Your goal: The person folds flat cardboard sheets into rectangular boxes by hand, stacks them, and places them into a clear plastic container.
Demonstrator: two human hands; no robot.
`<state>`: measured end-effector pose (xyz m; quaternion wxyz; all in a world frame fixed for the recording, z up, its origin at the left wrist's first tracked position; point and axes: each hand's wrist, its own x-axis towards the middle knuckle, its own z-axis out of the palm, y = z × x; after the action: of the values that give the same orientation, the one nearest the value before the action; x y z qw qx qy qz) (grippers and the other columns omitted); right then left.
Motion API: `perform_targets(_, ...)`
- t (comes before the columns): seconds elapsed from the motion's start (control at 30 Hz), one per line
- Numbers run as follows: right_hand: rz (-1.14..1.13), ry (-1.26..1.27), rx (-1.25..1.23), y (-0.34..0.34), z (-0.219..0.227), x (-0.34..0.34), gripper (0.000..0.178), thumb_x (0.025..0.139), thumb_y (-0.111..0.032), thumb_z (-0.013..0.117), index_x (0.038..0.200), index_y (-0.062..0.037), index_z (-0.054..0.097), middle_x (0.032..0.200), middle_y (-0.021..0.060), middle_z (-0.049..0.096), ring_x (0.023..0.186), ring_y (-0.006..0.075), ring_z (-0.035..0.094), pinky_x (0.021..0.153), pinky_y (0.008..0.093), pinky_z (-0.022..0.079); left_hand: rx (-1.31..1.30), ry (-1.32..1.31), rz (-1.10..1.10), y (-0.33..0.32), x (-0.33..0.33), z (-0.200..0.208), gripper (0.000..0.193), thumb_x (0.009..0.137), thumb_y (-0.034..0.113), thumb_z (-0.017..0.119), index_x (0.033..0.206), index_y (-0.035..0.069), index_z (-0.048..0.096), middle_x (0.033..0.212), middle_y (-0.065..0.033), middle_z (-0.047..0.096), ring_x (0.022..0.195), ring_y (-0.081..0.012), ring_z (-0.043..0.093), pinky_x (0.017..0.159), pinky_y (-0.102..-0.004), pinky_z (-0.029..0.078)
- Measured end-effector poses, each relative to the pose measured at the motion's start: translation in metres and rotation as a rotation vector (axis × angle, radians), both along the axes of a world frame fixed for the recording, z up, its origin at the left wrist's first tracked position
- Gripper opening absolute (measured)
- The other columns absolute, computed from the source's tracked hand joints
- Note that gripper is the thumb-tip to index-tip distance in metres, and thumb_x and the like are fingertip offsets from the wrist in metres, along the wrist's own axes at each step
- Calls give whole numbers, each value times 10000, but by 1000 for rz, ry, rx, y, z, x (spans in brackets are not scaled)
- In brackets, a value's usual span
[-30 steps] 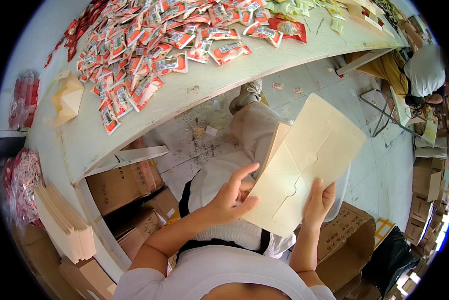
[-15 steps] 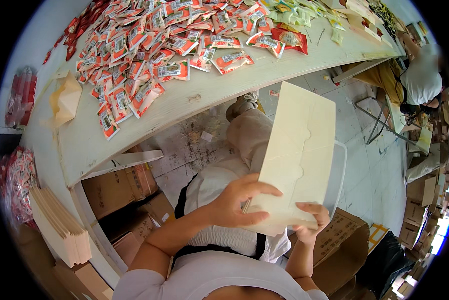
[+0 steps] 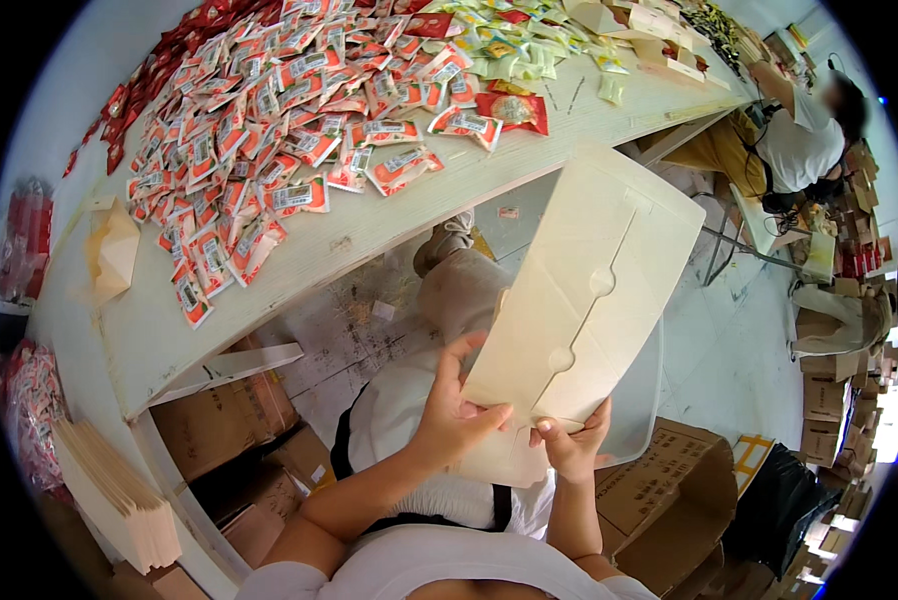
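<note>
A folded-flat cream carton (image 3: 589, 290) slants up and to the right above my lap, with a slot line and two round notches along its middle. My left hand (image 3: 457, 405) is closed on its lower left edge, thumb on the near face and fingers partly behind. At the bottom edge my right hand (image 3: 577, 445) pinches the carton, its thumb beside a lower flap. That flap hangs below the two hands. Whether more than one carton lies in the grip cannot be made out.
On the white table (image 3: 409, 215) lies a heap of red-and-white packets (image 3: 299, 110). An opened cream carton (image 3: 114, 250) stands at its left end. Flat cartons (image 3: 119, 490) are stacked below left. An open brown box (image 3: 659, 500) stands at right; another person (image 3: 804, 145) sits beyond.
The carton has turned clockwise, and its face is tipped more toward me. My left hand's fingers have shifted along its edge; my right hand has moved to the bottom edge. The whole view has also shifted.
</note>
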<state>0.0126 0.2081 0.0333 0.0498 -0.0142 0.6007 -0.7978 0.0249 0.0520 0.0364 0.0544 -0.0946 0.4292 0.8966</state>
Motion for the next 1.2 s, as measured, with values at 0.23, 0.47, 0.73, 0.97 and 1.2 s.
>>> perform_targets(0.23,84,-96,-179,12,-18,4,394,678,99,591,1040,44,446,840,136,581,620,178,592,517,280,512,-67,-40,-206,4,3,-8,217,720,-30,612,928,-31,549,790,-73,606,674,-119,579,581,-252,491)
perform_targets(0.47,-40,-336,-190,-1,-13,14,517,572,86,463,1085,35,439,838,140,573,565,204,567,429,262,460,-147,-18,-314,6,11,-19,203,730,21,614,921,-11,554,789,-50,595,665,-99,561,582,-239,473)
perform_targets(0.73,60,-508,-298,-1,-12,-6,562,543,69,442,1104,27,425,789,143,556,556,207,544,393,250,401,-375,84,-276,2,5,-13,251,749,37,604,982,-11,524,849,-60,584,764,-104,558,646,-255,463)
perform_targets(0.97,36,-417,-197,-21,1,-19,347,622,107,470,962,45,483,705,99,547,508,147,508,409,253,388,-441,135,-104,-6,-5,-7,200,749,33,585,940,-17,550,833,-74,602,751,-115,563,663,-266,456)
perform_targets(1.2,288,-469,-216,-11,-3,-35,450,611,100,486,1056,34,459,711,104,550,497,156,502,411,258,394,-353,75,-188,-11,-4,-7,173,763,34,584,924,-14,541,803,-47,578,721,-108,540,626,-247,443)
